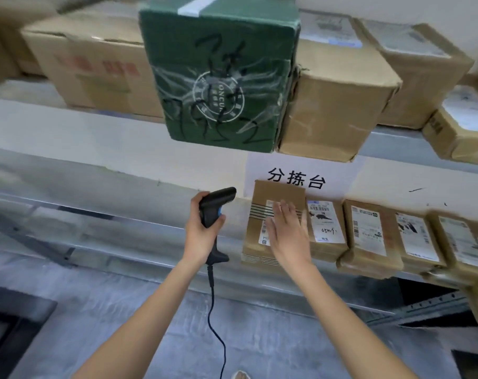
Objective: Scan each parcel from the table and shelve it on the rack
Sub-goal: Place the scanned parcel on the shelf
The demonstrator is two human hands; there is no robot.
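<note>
**Parcels lined up on the lower shelf, more scanning ahead**

Scanner first, at centre frame: the left hand (pixel 198 236) is clenched around the grip of a black corded handheld barcode scanner (pixel 214 212), whose cable hangs down toward the bottom edge. Just right of it, the right hand (pixel 285 232) lies flat with straight fingers on the label of a brown cardboard parcel with black stripes (pixel 259 214), gripping nothing. That parcel sits leftmost in a row of labelled brown parcels (pixel 369 236) running to the right edge along a grey metal shelf (pixel 150 242).

Whether this surface is the table or the rack cannot be told; a white paper sign with black characters (pixel 298 177) hangs behind it. Judging by the row, several parcels remain to be handled, and the striped one seems the current item.

Farther up, a dark green carton with scrawled black writing (pixel 218 77) juts forward at upper centre among large brown cartons (pixel 339 105). It overhangs the shelf edge and could crowd a lift upward.
</note>
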